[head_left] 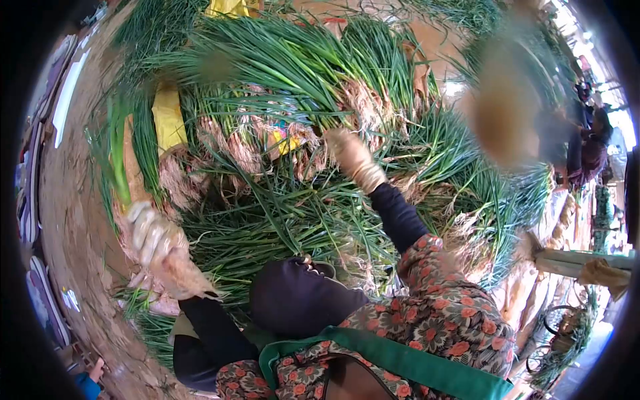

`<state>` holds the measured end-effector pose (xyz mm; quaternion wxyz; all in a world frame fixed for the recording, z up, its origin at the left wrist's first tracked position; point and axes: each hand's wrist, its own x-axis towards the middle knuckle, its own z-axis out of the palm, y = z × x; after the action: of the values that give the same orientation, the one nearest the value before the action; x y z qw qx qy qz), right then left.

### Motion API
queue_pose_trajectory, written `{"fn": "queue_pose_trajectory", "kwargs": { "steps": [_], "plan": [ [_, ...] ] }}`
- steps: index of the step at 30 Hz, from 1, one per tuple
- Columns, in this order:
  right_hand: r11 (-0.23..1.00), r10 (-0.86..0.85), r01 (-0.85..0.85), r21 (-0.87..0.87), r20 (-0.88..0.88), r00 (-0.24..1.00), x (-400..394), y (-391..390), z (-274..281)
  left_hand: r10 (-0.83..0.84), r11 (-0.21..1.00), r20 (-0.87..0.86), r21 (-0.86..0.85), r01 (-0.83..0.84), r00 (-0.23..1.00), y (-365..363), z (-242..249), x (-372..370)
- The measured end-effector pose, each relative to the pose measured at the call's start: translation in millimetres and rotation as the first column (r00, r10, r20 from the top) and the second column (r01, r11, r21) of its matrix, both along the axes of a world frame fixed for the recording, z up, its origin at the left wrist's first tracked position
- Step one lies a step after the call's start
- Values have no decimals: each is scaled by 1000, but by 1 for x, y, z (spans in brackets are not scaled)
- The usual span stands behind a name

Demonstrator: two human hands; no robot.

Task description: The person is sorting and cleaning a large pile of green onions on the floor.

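Note:
My left hand [160, 250], in a pale dirty glove, is at the left with fingers curled round a green onion [120, 170]; its green leaves point up and away. In a similar glove, with bands at the wrist, my right hand [352, 159] reaches into the middle of the pile. Its fingers look closed on green onion stalks [328, 122] at the pile's edge, partly hidden by leaves. Just beyond it lies a big bunch of green onions [287, 57] with pinkish roots [363, 103]. More loose green onions [267, 240] spread between my two hands.
A yellow wrapper [168, 120] and a colourful printed packet [283, 140] lie among the onions. Brown floor [67, 220] shows at the left. Other people [590, 143] are at the far right, near a pole [580, 261]. Blurred spots cover part of the upper right.

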<state>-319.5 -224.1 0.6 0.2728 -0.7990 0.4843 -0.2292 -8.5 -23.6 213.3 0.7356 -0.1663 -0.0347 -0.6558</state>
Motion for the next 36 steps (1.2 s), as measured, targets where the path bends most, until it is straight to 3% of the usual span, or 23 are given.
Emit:
{"fn": "queue_pose_trajectory", "kwargs": {
  "steps": [2,4,5,6,7,8,9,12,13,14,16,18,20,21,22,24,26,27,28,30,32,34,36],
  "plan": [
    [960,-269,267,85,4,963,-19,-33,48,-53,991,-2,123,53,999,-10,-18,4],
    [924,-376,362,121,128,918,-29,-69,-1,-96,976,90,202,77,991,-20,-57,3],
    [909,-408,407,-88,-3,913,-20,-67,3,-107,964,125,258,71,986,-24,-67,-7],
    [902,-413,418,108,-67,908,-22,-86,-39,-116,948,161,313,61,980,-28,-77,-16],
    [872,-422,367,323,120,899,-9,-80,-37,-213,956,128,234,179,969,-30,-100,-15],
    [817,-453,260,514,295,841,5,-75,-35,-246,931,80,297,213,966,-29,-117,-16],
    [874,-338,262,409,125,933,8,-86,-59,-259,919,81,326,220,962,-29,-130,-20],
    [990,-132,97,102,443,887,51,-40,-66,-293,889,130,401,221,947,-27,-161,-25],
    [970,-9,-50,239,240,971,49,-10,4,-291,895,180,398,201,940,-26,-168,-26],
    [984,121,-157,86,322,939,45,-14,-31,-290,869,249,473,145,924,-24,-170,-27],
    [849,60,-354,392,594,803,17,-29,-39,-309,797,293,599,79,905,-21,-172,-29],
    [944,-19,2,330,48,999,-20,-22,-27,-334,724,333,689,14,882,-17,-174,-26],
    [966,-189,250,60,-490,851,-41,-7,3,-363,650,360,759,-44,860,-10,-177,-24],
    [981,-191,177,-76,-477,858,-32,9,27,-379,663,353,748,-15,855,-8,-186,-22],
    [983,-186,181,-44,-259,948,-24,21,35,-398,678,351,735,15,848,-7,-195,-20],
    [999,2,-3,-33,-3,1000,2,40,15,-421,684,320,726,66,849,-5,-211,-22],
    [930,145,-140,341,9,989,49,54,7,-431,644,367,765,-4,824,-5,-201,-36],
    [882,167,-185,434,79,983,70,53,-20,-446,610,396,791,-51,803,-4,-196,-42],
    [898,216,-193,395,-14,976,89,53,-24,-459,576,424,811,-102,780,-3,-192,-45],
    [851,225,-208,482,21,974,129,49,-53,-463,569,450,811,-133,764,2,-195,-48],
    [891,158,-135,434,-17,987,152,43,-57,-449,569,462,808,-154,765,7,-190,-50],
    [914,2,-28,404,65,998,152,39,-20,-444,615,496,774,-149,747,14,-199,-41],
    [900,-72,-141,412,460,885,151,25,-23,-372,655,555,725,-214,744,10,-199,-43]
  ]
}}
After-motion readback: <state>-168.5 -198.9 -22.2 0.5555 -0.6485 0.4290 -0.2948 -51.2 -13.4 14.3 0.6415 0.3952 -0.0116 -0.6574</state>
